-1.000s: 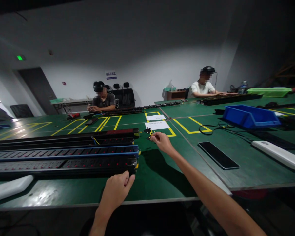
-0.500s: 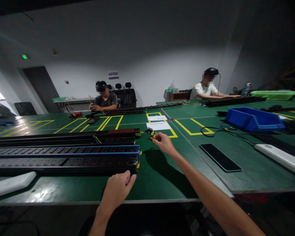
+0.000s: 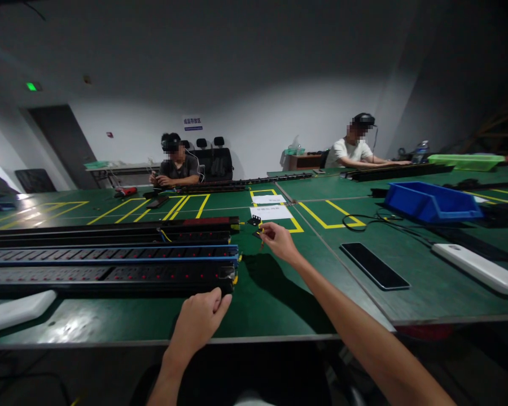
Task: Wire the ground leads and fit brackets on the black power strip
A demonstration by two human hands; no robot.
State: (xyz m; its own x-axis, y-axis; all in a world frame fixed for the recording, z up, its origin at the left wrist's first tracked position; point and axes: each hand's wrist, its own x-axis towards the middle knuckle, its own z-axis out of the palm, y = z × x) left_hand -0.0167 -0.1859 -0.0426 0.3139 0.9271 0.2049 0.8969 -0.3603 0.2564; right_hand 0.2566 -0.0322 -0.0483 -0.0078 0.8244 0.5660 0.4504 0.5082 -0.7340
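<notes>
My right hand (image 3: 280,242) reaches over the green table, thumb and fingertips pinched together. A thin brownish bit shows below the fingertips, too small to make out. Just beyond the fingertips lies a small black bracket-like part (image 3: 254,220) with holes in its raised edge; another dark piece by the fingers is partly covered. My left hand (image 3: 198,318) is curled closed at the table's front, its knuckles against or very near the right end of the nearest long black strip (image 3: 152,276). Whatever its fingers may hold is hidden. Red dots run along this strip, and yellow bits show at its end.
A blue-edged strip (image 3: 110,254) and more black strips lie behind the nearest one. White devices (image 3: 19,311) (image 3: 478,268), a phone (image 3: 375,265), a cable and a blue bin (image 3: 432,202) are around. Paper labels (image 3: 271,212) lie ahead. Two people work across the table.
The whole view has shifted slightly. My right hand stays by the bracket-like part, its fingertips slightly lifted, and a thin brownish bit now shows below them. My left hand keeps its place, curled.
</notes>
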